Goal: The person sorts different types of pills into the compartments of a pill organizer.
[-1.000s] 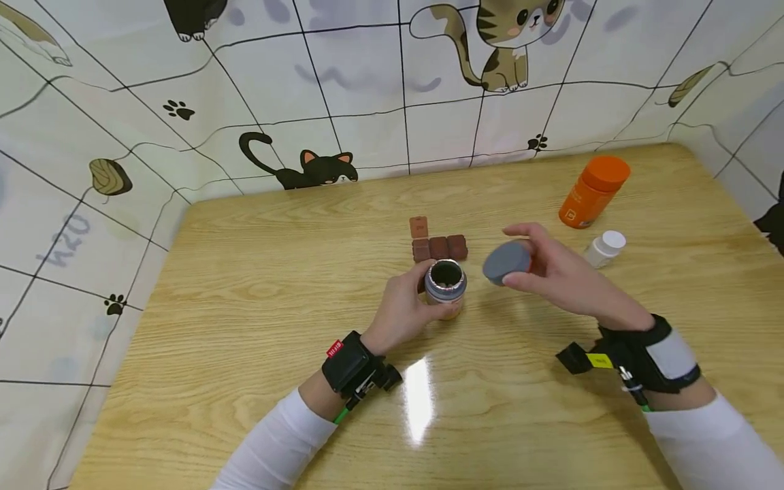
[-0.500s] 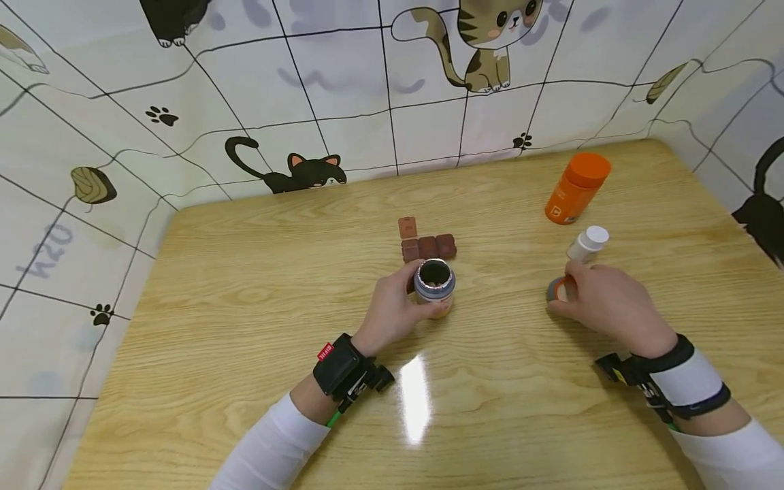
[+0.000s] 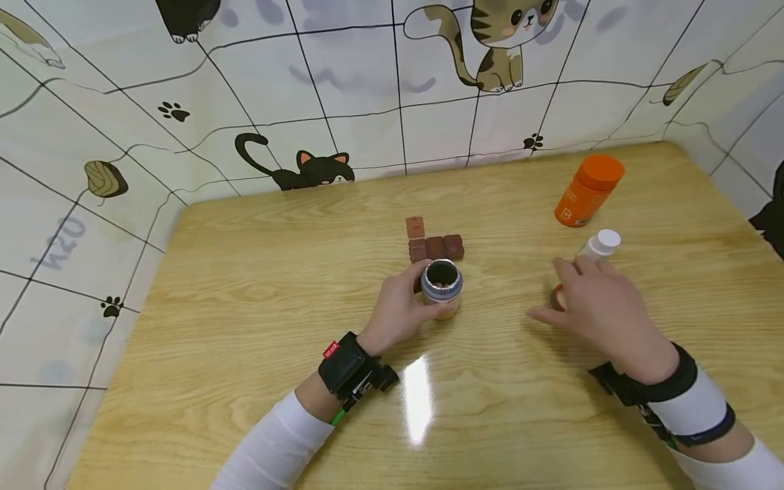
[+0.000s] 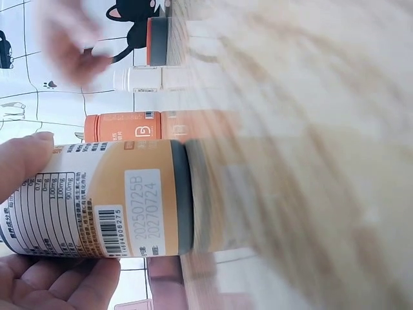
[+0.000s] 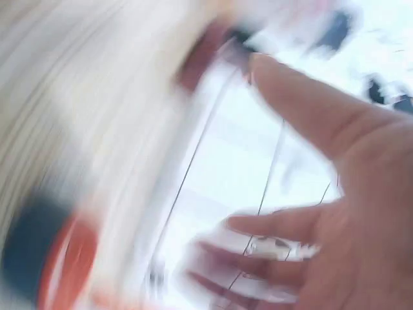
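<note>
My left hand grips an uncapped supplement bottle with a grey neck and a tan and white label. In the left wrist view its grey base meets the tabletop, and small pieces show inside the mouth in the head view. My right hand hovers with spread fingers, holding nothing. Below its fingertips the grey and orange-red bottle cap lies on the table, partly hidden by the hand in the head view. Just beyond that hand stands a small white bottle with a white lid.
An orange bottle stands at the back right of the wooden table. Brown chocolate-like squares lie right behind the held bottle. A cat-patterned white backdrop rises along the table's rear edge.
My right hand has carried the cap rightward, set it down near the white bottle and let go, its fingers now spread. The left hand keeps its grip on the bottle.
</note>
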Demonstrator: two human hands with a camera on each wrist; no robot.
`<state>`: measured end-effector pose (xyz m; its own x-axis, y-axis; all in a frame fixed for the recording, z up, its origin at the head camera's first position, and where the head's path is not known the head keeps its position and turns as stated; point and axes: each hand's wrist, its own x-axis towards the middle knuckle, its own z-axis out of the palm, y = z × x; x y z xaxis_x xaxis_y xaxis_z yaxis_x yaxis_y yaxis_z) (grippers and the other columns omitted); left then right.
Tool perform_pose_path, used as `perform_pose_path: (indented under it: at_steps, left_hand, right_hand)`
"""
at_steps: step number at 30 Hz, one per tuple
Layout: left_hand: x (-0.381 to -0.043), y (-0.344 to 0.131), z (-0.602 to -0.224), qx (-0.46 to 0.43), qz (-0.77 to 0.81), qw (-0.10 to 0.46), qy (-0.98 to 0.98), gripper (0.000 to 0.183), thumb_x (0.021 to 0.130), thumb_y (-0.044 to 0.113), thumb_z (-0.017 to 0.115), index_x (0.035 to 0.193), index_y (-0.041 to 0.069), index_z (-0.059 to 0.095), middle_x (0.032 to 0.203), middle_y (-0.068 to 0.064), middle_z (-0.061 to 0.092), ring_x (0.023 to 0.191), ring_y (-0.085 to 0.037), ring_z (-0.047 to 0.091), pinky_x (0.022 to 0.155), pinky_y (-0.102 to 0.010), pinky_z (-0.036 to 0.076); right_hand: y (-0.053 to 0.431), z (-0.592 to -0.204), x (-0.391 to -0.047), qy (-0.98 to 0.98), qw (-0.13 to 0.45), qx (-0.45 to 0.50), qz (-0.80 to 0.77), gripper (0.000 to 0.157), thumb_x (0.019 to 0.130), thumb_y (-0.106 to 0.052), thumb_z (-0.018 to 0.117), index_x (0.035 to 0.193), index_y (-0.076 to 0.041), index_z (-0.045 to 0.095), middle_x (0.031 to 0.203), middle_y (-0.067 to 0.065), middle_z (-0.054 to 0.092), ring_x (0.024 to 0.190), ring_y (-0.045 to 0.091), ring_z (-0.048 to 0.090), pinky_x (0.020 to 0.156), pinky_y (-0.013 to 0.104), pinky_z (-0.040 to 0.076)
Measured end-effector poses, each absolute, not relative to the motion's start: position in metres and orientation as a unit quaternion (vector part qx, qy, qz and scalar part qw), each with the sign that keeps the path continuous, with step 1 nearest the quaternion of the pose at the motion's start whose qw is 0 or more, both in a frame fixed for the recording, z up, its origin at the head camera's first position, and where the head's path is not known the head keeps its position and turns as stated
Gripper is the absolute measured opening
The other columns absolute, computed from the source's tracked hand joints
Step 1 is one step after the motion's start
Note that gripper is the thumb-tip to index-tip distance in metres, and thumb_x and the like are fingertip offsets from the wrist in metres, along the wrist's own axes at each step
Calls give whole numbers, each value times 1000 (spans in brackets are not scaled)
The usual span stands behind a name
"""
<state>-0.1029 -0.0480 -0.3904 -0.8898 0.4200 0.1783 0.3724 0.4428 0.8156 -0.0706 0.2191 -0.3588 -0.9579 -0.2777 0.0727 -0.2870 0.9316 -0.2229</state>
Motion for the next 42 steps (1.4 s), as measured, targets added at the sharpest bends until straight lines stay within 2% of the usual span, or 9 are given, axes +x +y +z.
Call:
perform_pose_path:
  at_steps: [3, 7, 13, 17, 21, 24, 28, 35, 42]
  left_hand:
    - [-104, -48, -391, 233, 470, 27, 851, 57, 72, 18, 79, 121, 5, 52, 109, -5, 62, 99, -10, 55, 83, -27, 47]
    - [-105, -47, -391, 237, 452, 32, 859, 57, 73, 15, 79, 122, 4, 52, 112, -7, 61, 101, -11, 54, 83, -25, 46]
    - [-114, -53, -386, 239, 406, 87, 878, 56, 73, 18, 78, 122, 6, 54, 115, -7, 61, 102, -13, 54, 84, -26, 46]
    - [-135, -67, -378, 179, 368, 113, 905, 53, 71, 16, 80, 118, 6, 56, 113, -8, 62, 103, -19, 55, 85, -31, 46]
    - [-163, -74, -380, 109, 363, 108, 919, 64, 71, 14, 80, 123, 3, 45, 121, -11, 55, 110, -24, 49, 91, -36, 42]
    - [-178, -71, -388, 96, 375, 123, 914, 75, 70, 16, 80, 129, 2, 35, 129, -12, 50, 116, -25, 44, 96, -35, 38]
    - [-187, -65, -395, 85, 397, 132, 904, 81, 69, 12, 81, 132, 2, 30, 127, -12, 53, 116, -23, 44, 98, -34, 36]
    - [-189, -61, -394, 71, 392, 130, 908, 75, 70, 6, 78, 129, 3, 32, 118, -12, 59, 109, -22, 48, 94, -35, 38]
    - [-191, -64, -398, 76, 383, 127, 912, 56, 71, 9, 78, 118, 2, 48, 115, -11, 61, 111, -22, 48, 94, -34, 38]
  right_hand:
    - [187, -355, -76, -946, 7, 241, 219, 75, 77, -36, 74, 131, 5, 41, 115, 25, 51, 99, 35, 51, 78, 52, 46]
    - [151, -365, -89, -885, -26, 290, 364, 71, 81, -26, 72, 137, -1, 34, 130, 20, 45, 113, 31, 46, 89, 51, 43]
    - [136, -380, -103, -844, -38, 272, 461, 60, 76, -17, 76, 127, -7, 45, 119, 11, 54, 111, 22, 48, 93, 46, 42]
    - [137, -382, -105, -841, -37, 268, 469, 59, 75, -16, 77, 125, -7, 47, 115, 11, 56, 110, 22, 49, 94, 46, 41]
    - [138, -384, -106, -841, -33, 264, 471, 58, 74, -16, 78, 123, -7, 48, 113, 11, 57, 107, 21, 51, 93, 46, 41]
    - [137, -387, -106, -841, -34, 263, 472, 57, 75, -16, 77, 122, -5, 49, 113, 12, 58, 107, 22, 51, 93, 47, 41]
    - [136, -389, -105, -840, -34, 266, 472, 56, 76, -16, 76, 123, -3, 49, 114, 14, 58, 108, 24, 52, 94, 47, 40]
    - [134, -391, -106, -841, -32, 263, 472, 59, 72, -15, 79, 122, -2, 49, 113, 13, 58, 108, 23, 52, 94, 47, 40]
    - [133, -391, -105, -843, -28, 266, 467, 59, 73, -15, 79, 122, -3, 50, 113, 13, 58, 107, 24, 52, 94, 47, 41]
